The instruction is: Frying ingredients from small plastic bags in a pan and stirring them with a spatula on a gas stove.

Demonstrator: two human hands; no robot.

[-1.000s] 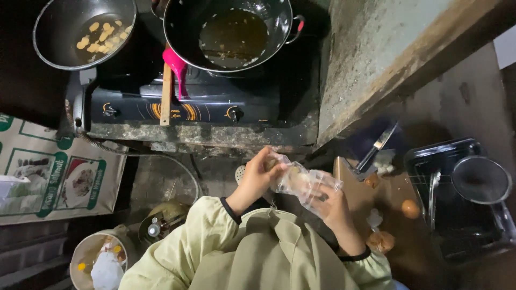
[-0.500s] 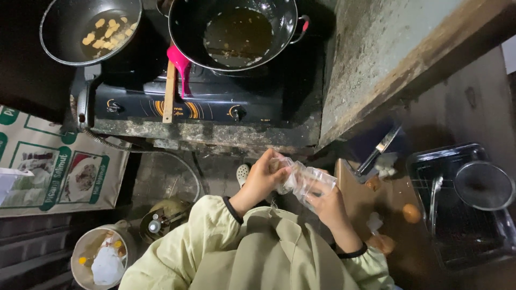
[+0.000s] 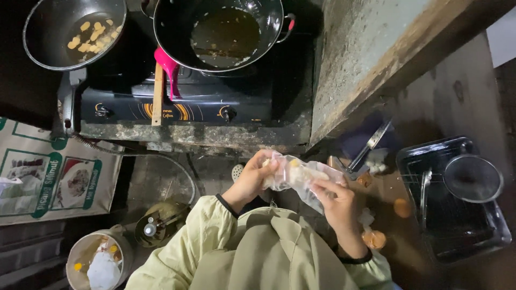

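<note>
- Far left, a small frying pan [image 3: 70, 33] is sitting off the stove's left edge, pale pieces lying in its oil.
- Next along, the big wok [image 3: 220, 32] is resting on the gas stove [image 3: 188, 110], oil pooling inside with only scraps in it; a pink spatula with a wooden handle [image 3: 161, 80] is leaning over the stove's front edge.
- Below the stove, the left hand [image 3: 250, 180] is closing around the left end of a clear plastic bag [image 3: 298, 180], fingers curled tight on it.
- The bag is hanging in the air between both hands, over the person's lap, with pale lumps showing through.
- The right hand [image 3: 336, 201] is pinching the bag's right side, thumb and fingertips gripping the film; whether it is opening or sealing I cannot tell.
- So: some pieces are already in the pan, and the bag's contents are not yet out.
- Far right, a metal strainer [image 3: 473, 177] is lying across a dark tray [image 3: 457, 241].
</note>
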